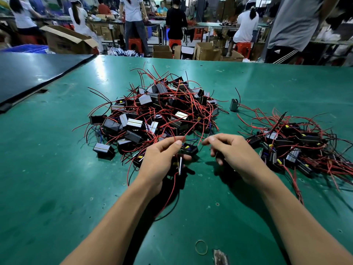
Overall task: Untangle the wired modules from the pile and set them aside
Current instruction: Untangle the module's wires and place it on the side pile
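Module [180,166] hangs in my left hand [162,159] just before the pile [158,111], thumb pinching a red wire [188,131]; right hand [235,153] curled, grip unclear. I'd tease slowly, not yank

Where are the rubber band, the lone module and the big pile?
Rubber band [195,246]: head view, its left edge.
Lone module [234,105]: head view, its grey face.
Big pile [152,113]: head view, its middle.

Green table [57,178] carrying the load here — a big tangled pile [152,111] of black modules and red wires sits dead centre, a smaller heap [298,146] off to the right. One lone module [234,104] stands between them, a rubber band [201,247] lies at the near edge — dark panel [34,73] far left.
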Action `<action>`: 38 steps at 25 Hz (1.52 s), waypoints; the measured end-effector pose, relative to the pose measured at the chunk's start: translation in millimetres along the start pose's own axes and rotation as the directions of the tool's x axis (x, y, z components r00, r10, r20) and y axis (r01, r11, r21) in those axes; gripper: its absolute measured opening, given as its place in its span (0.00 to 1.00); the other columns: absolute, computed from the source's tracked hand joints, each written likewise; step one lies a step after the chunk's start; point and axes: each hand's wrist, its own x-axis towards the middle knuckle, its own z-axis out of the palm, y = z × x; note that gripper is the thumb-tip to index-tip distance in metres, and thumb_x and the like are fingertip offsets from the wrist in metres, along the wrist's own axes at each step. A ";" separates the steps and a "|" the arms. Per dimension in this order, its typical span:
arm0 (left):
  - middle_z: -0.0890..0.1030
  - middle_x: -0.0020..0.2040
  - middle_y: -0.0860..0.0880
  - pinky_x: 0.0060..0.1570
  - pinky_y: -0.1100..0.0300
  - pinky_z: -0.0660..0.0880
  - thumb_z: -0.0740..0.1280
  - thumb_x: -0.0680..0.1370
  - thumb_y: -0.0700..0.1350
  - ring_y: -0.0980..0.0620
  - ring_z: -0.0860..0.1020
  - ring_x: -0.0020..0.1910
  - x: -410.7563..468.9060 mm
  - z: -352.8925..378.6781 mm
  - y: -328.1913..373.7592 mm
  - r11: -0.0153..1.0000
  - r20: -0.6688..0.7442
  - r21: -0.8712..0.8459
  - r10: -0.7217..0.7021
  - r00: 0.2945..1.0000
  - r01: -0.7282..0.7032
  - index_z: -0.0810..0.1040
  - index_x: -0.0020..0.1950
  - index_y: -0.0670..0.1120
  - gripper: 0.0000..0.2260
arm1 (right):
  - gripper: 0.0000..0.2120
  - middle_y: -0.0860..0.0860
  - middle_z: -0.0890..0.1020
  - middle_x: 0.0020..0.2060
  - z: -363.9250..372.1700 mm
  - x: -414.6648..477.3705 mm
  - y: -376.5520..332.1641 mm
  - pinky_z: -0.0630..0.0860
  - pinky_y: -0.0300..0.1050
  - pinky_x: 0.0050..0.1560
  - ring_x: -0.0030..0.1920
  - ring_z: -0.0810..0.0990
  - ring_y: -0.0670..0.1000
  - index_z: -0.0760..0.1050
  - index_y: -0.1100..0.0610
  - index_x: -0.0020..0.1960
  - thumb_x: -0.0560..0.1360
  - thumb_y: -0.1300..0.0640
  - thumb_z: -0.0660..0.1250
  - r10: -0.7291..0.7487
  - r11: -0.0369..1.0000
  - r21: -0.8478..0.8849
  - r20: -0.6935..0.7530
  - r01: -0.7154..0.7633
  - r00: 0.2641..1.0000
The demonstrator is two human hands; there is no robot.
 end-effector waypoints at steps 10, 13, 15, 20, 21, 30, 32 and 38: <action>0.84 0.42 0.46 0.33 0.61 0.77 0.62 0.83 0.41 0.46 0.83 0.36 6.6 6.8 -6.1 0.873 0.242 0.457 0.064 0.968 -0.172 0.79 0.54 0.43 0.07 | 0.11 0.44 0.77 0.28 1.5 -1.5 2.6 0.66 0.36 0.34 0.29 0.70 0.38 0.85 0.52 0.45 0.81 0.52 0.65 -0.050 0.913 -0.386 0.226 0.136 0.973; 0.85 0.44 0.50 0.46 0.62 0.77 0.66 0.81 0.43 0.51 0.83 0.42 8.9 6.3 -6.2 0.705 0.203 0.655 0.182 0.962 -0.271 0.84 0.55 0.47 0.07 | 0.13 0.44 0.70 0.24 -4.8 -0.9 0.5 0.61 0.35 0.26 0.26 0.65 0.43 0.85 0.50 0.43 0.82 0.52 0.64 -0.089 0.989 -0.117 0.028 0.092 0.996; 0.85 0.43 0.50 0.42 0.67 0.76 0.66 0.80 0.42 0.54 0.83 0.38 7.2 9.2 -7.6 0.692 0.173 0.662 0.230 0.958 -0.286 0.84 0.52 0.47 0.07 | 0.14 0.44 0.69 0.25 -11.7 -0.2 -2.8 0.58 0.35 0.23 0.23 0.61 0.43 0.84 0.50 0.43 0.83 0.52 0.63 -0.058 0.990 0.124 -0.066 0.066 0.996; 0.84 0.40 0.49 0.42 0.61 0.78 0.66 0.80 0.39 0.52 0.82 0.36 8.8 8.2 -8.1 0.668 0.023 0.675 0.406 0.914 -0.314 0.84 0.51 0.42 0.07 | 0.14 0.47 0.71 0.28 -14.8 -1.5 -5.4 0.59 0.33 0.23 0.23 0.62 0.44 0.84 0.56 0.47 0.84 0.55 0.61 -0.004 0.950 0.312 0.041 -0.009 0.999; 0.84 0.40 0.49 0.42 0.59 0.79 0.66 0.80 0.38 0.53 0.83 0.36 9.0 6.4 -6.5 0.687 0.001 0.652 0.424 0.906 -0.322 0.84 0.51 0.42 0.07 | 0.14 0.48 0.71 0.29 -10.3 -1.7 -4.8 0.61 0.34 0.25 0.24 0.64 0.45 0.83 0.57 0.49 0.84 0.56 0.60 0.012 0.952 0.304 0.056 -0.029 0.998; 0.84 0.43 0.51 0.39 0.67 0.76 0.72 0.77 0.45 0.59 0.83 0.38 -6.1 -11.0 3.9 0.825 0.059 0.499 0.271 0.961 -0.263 0.85 0.44 0.51 0.03 | 0.09 0.49 0.87 0.44 -7.0 -8.2 -12.0 0.78 0.33 0.45 0.44 0.85 0.45 0.81 0.52 0.54 0.81 0.63 0.66 -0.002 0.990 0.144 0.073 -0.008 0.997; 0.85 0.39 0.51 0.37 0.72 0.73 0.71 0.78 0.44 0.61 0.83 0.36 -8.2 -12.3 7.5 0.837 0.103 0.490 0.223 0.969 -0.245 0.84 0.43 0.51 0.05 | 0.10 0.50 0.86 0.44 -12.6 -10.4 -11.8 0.76 0.31 0.42 0.44 0.83 0.43 0.82 0.51 0.54 0.77 0.64 0.70 -0.017 0.997 0.082 0.100 0.009 0.995; 0.86 0.44 0.45 0.48 0.59 0.79 0.67 0.80 0.40 0.48 0.86 0.45 -6.1 -16.7 13.3 0.958 0.230 0.273 0.020 0.973 -0.084 0.81 0.53 0.46 0.05 | 0.15 0.50 0.87 0.42 -23.0 -12.8 -13.2 0.76 0.34 0.37 0.41 0.82 0.44 0.78 0.51 0.60 0.77 0.64 0.71 0.023 0.997 0.064 0.166 -0.034 0.986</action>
